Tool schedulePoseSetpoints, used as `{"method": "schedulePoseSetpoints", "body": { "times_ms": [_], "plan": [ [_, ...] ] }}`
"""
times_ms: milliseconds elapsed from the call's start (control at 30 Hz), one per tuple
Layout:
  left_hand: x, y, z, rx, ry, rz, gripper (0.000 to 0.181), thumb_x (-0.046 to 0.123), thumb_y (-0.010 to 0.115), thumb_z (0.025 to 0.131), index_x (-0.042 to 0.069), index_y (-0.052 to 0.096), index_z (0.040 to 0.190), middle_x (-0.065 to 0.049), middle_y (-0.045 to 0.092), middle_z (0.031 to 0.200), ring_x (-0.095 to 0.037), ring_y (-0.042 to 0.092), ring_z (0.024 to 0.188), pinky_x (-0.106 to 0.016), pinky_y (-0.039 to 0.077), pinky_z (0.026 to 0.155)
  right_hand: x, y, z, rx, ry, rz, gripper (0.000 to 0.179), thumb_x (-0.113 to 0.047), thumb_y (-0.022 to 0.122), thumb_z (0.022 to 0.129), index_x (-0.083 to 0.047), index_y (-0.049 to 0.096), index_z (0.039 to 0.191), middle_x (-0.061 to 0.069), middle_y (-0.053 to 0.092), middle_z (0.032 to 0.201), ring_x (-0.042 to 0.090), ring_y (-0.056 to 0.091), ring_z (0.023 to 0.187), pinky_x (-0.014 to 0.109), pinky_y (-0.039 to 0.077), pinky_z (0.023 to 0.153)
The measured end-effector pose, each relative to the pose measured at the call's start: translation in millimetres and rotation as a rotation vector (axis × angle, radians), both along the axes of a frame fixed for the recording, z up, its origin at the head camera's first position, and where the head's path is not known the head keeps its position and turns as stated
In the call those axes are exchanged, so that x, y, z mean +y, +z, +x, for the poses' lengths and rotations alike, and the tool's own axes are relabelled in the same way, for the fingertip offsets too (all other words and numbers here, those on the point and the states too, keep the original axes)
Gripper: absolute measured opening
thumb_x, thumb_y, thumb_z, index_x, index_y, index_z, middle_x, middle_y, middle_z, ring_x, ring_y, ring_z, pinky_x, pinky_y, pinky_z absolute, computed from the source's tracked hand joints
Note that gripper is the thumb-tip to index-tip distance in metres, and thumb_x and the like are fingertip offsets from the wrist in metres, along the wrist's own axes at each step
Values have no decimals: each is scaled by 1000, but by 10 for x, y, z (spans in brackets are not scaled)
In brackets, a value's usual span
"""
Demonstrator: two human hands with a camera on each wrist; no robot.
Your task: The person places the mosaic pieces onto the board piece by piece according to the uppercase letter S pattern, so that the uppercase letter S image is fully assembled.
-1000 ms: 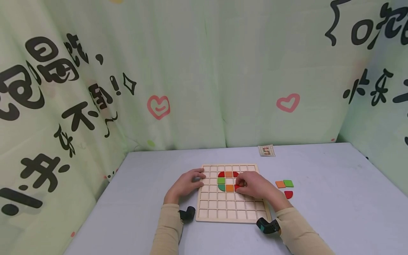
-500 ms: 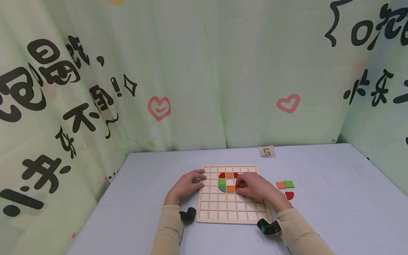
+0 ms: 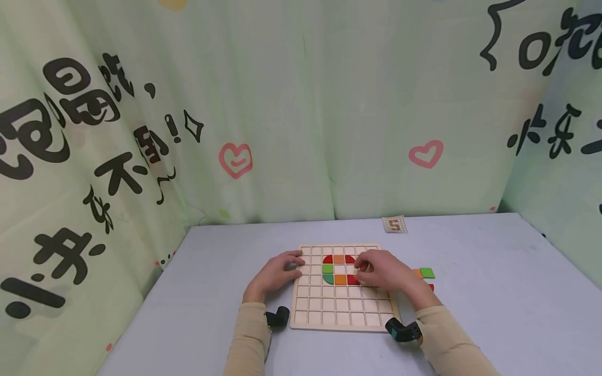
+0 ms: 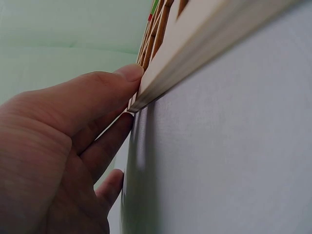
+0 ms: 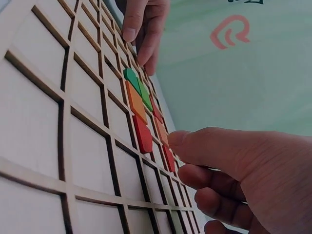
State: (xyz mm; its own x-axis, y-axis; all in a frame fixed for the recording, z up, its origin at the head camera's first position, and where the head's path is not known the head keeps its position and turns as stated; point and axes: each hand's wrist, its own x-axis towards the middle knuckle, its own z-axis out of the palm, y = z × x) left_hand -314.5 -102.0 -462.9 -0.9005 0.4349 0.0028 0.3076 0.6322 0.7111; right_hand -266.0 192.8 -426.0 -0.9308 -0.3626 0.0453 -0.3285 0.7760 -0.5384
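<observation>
A wooden grid board lies on the table with coloured tiles in its upper part. The tiles form a partial ring: a red tile at lower right, an orange tile, a dark green one, a light green one, and red and orange ones along the top. My right hand hovers just right of the lower red tile, thumb and fingers loosely bent, nothing visible between them. Along the board's left edge my left hand rests, its thumb on the rim and fingertips against the side.
Right of the board lie a loose green tile, an orange tile and a red tile, the last two partly hidden by my right hand. A small patterned card lies at the table's back edge, before a green curtain.
My right hand has drawn slightly right, off the lower red tile, which now shows more fully in its cell. It now covers part of the loose tiles. My left hand stays put.
</observation>
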Motion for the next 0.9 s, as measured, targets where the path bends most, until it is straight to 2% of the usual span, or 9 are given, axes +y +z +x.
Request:
{"method": "schedulePoseSetpoints", "body": {
  "times_ms": [233, 533, 767, 900],
  "plan": [
    [3, 11, -8, -4, 3, -4, 24, 15, 67, 92, 10, 70, 116, -2, 48, 147, -27, 35, 141, -45, 30, 115, 162, 81, -14, 19, -25, -8, 17, -17, 72, 88, -5, 67, 100, -3, 59, 85, 15, 53, 78, 31, 49, 70],
    [2, 5, -20, -6, 5, 0, 25, 15, 68, 92, 10, 69, 116, -2, 48, 147, -27, 35, 141, -45, 30, 115, 363, 99, 13, -28, -75, 13, 25, -19, 73, 87, -3, 67, 105, -1, 62, 88, 16, 55, 82, 33, 51, 75],
    [-4, 8, -23, -7, 2, -2, 25, 14, 68, 92, 9, 69, 117, -2, 48, 147, -27, 35, 141, -45, 30, 115, 551, 97, 58, -33, -104, 51, 30, -21, 72, 88, -1, 68, 110, 0, 65, 94, 18, 58, 86, 40, 54, 79],
    [-3, 9, -4, -7, -3, 3, 25, 14, 67, 92, 9, 69, 116, -3, 49, 146, -28, 36, 141, -46, 30, 115, 697, 100, 90, -60, -120, 63, 33, -20, 71, 88, 1, 67, 113, 3, 66, 96, 17, 58, 83, 37, 55, 75]
  ]
}}
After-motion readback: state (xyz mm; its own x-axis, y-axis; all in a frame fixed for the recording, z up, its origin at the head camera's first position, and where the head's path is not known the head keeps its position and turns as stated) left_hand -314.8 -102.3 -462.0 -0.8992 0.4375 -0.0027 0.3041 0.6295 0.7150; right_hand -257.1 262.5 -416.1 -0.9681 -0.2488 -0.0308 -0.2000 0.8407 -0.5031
